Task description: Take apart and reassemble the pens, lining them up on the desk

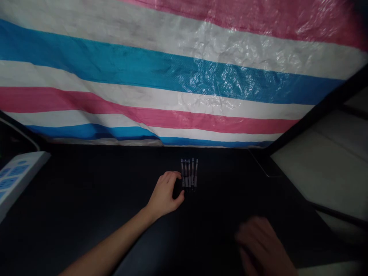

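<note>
Several clear-barrelled pens (189, 174) with dark grips lie side by side in a row on the black table, their tips towards me. My left hand (166, 193) is at the left side of this row. Its thumb and fingers are apart in a C shape, with the fingertips and thumb tip close to the leftmost pen; whether they touch it I cannot make out. Lower right, my right hand (263, 245) is above the table, away from the pens. It is dark and smeared by motion, so its fingers and anything in them are unclear.
A striped plastic sheet (161, 65) in red, white and blue hangs behind the black table (86, 191). A white power strip (17, 176) with blue sockets lies at the left edge. Dark frame bars (304, 115) stand at the right.
</note>
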{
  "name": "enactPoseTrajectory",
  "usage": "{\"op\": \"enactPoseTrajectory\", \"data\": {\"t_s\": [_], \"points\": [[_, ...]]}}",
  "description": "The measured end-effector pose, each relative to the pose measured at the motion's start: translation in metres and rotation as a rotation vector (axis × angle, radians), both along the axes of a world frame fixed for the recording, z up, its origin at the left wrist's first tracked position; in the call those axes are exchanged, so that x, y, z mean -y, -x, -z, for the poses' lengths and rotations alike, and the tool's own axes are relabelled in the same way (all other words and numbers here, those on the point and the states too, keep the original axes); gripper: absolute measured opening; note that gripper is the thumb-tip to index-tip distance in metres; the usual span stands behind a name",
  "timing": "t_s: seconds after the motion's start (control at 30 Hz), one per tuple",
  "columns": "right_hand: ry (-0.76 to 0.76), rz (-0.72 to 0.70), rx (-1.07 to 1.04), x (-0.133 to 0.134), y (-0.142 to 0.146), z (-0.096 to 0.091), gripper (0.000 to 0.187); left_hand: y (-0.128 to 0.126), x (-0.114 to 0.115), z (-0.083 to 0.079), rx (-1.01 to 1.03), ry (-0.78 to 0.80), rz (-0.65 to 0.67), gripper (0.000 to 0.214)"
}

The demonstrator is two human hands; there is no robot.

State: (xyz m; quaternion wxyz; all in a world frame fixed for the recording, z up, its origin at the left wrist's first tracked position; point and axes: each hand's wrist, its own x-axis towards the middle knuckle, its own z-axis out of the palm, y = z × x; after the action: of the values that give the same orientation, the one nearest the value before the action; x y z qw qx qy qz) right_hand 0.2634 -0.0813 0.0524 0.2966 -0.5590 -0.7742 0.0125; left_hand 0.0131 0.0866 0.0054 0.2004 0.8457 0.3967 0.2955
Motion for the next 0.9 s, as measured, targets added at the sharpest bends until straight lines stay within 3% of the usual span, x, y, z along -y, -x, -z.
{"op": "enactPoseTrajectory", "data": {"t_s": [0.1,0.17,0.27,0.4,0.63,0.9], "points": [[0.008,-0.031,-0.052,-0.061,0.008,0.007,0.017,-0.001,0.002,-0.001,-0.009,-0.004,0.055,0.046],[0.003,-0.036,-0.187,-0.097,0.017,0.016,0.032,-0.001,0.003,-0.001,0.01,0.002,0.088,0.05],[0.021,-0.048,-0.318,-0.13,0.025,0.031,0.043,-0.001,0.001,0.0,0.048,0.021,0.101,0.049],[0.047,-0.055,-0.332,-0.135,0.02,0.045,0.044,-0.002,-0.004,0.004,0.079,0.034,0.114,0.042],[0.134,0.006,-0.311,-0.135,0.004,0.051,0.051,-0.005,-0.006,0.006,0.058,0.06,0.184,0.034],[0.187,0.097,-0.273,-0.137,0.002,0.057,0.02,-0.003,-0.004,0.004,-0.023,0.042,0.201,0.044]]}}
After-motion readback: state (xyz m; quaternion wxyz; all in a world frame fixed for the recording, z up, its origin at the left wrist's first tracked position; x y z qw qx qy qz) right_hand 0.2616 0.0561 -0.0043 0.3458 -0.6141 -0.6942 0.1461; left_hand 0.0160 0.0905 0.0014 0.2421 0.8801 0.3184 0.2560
